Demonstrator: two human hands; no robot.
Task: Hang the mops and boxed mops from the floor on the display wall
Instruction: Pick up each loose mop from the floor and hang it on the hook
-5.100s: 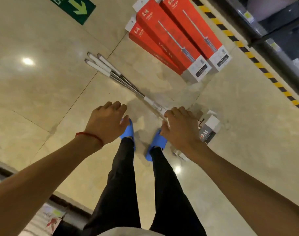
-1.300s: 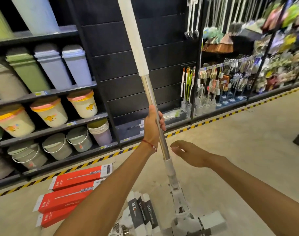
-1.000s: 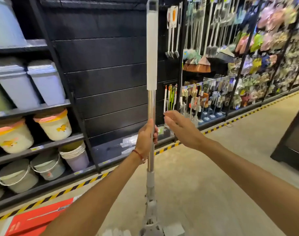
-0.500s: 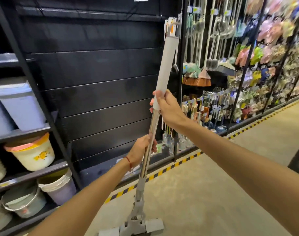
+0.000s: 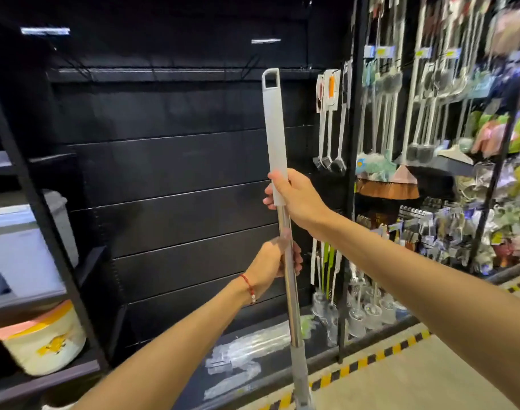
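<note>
Long mop with white sleeve and steel pole (image 5: 285,261): held near-vertical before the black slatted display wall (image 5: 178,179), hanging loop uppermost, head out of frame below. Right hand (image 5: 297,199) grips the sleeve's lower end; left hand (image 5: 273,261) grips the steel beneath.

Black-panelled display wall (image 5: 178,161) dead ahead, two bright streaks of light (image 5: 45,31) glinting up top. On the left, a black shelf rack (image 5: 48,229) carries a pale grey bin (image 5: 22,241) and a cream bucket (image 5: 42,347). On the right hang brushes (image 5: 329,128) and brooms (image 5: 385,184), blurred. Down below, beige floor (image 5: 430,383) edged with yellow-and-black tape (image 5: 368,362).
</note>
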